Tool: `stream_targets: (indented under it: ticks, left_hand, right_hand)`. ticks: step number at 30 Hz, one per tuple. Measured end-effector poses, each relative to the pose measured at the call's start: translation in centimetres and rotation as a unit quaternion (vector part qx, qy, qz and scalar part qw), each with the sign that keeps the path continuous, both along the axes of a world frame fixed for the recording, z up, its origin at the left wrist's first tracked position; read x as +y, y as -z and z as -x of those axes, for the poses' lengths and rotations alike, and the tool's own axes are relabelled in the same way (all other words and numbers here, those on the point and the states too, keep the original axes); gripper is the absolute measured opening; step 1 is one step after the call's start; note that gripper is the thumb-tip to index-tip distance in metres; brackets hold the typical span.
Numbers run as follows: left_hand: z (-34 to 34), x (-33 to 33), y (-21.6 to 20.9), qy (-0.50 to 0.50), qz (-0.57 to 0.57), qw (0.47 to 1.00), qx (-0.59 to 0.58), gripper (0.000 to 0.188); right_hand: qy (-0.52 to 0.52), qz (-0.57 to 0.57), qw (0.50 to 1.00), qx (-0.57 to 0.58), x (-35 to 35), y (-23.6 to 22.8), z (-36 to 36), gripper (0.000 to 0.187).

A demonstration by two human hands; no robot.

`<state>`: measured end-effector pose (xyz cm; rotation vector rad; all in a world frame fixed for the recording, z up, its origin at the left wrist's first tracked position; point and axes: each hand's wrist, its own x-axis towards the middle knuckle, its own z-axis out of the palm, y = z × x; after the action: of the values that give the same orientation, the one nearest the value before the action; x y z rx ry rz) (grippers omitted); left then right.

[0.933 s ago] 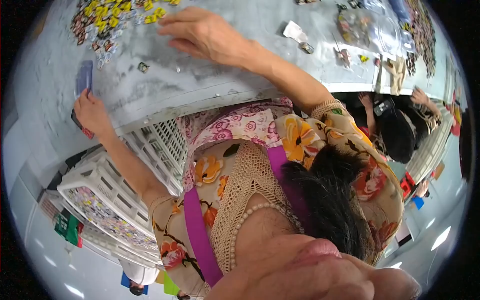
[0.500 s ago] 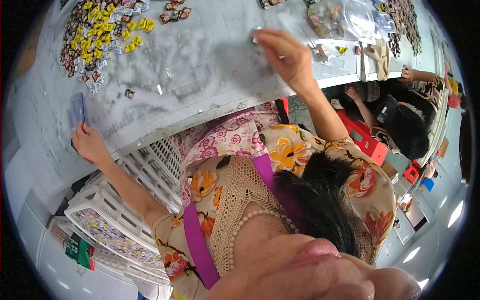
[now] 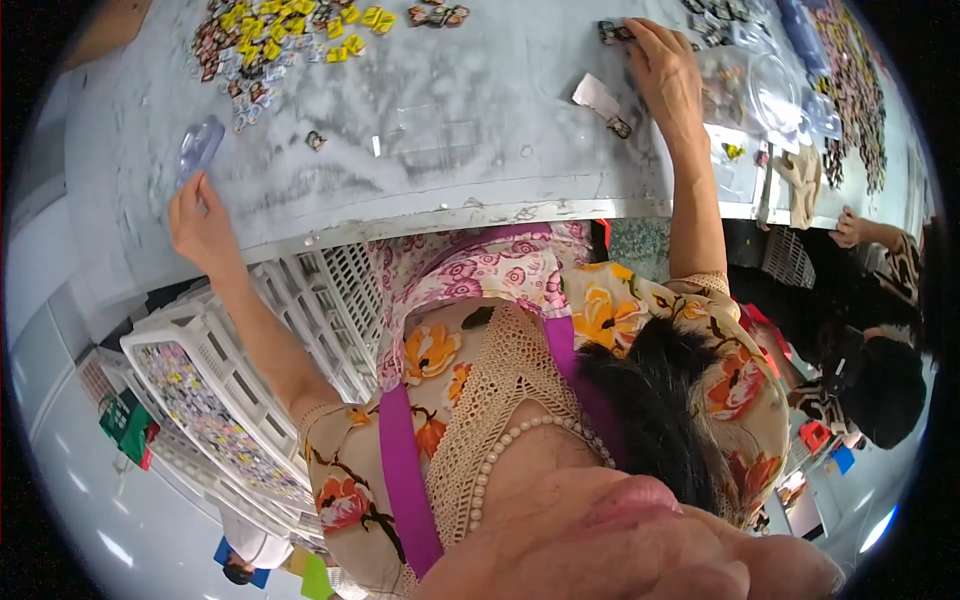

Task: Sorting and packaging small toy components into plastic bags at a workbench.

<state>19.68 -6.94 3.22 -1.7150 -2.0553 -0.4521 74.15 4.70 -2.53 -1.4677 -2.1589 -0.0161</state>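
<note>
Head view: left hand grips a clear packet near the table edge; right hand presses small pieces.

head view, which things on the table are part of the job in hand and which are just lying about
In hand:
left hand holding a clear plastic piece
right hand on small dark pieces

Lying about:
yellow and dark pile
white slip
clear bags
white crate below the table
</note>
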Motion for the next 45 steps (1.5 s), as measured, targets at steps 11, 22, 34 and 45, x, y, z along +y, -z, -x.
stream_targets:
  ticks: [11, 22, 34, 45]
  left_hand:
    - [-19.2, -1.1, 1.9, 0.429, 0.077, 0.890, -0.130, 0.023]
    - [-16.3, 12.4, 1.2, 0.288, 0.179, 0.921, -0.190, 0.023]
    - [-15.5, 13.1, 4.8, 0.305, 0.137, 0.921, -0.200, 0.019]
    - [-18.4, 10.4, 4.7, 0.256, 0.250, 0.878, -0.318, 0.033]
  right_hand:
    - [0.016, 0.011, 0.999, 0.046, 0.7, -1.4, 1.8, 0.022]
    - [-0.168, 0.137, 0.969, 0.118, 0.6, 0.3, 14.5, 0.025]
    - [-0.239, 0.181, 0.949, 0.101, 3.2, 2.3, 14.5, 0.025]
    - [-0.218, 0.171, 0.946, 0.167, 2.0, 0.8, 14.1, 0.028]
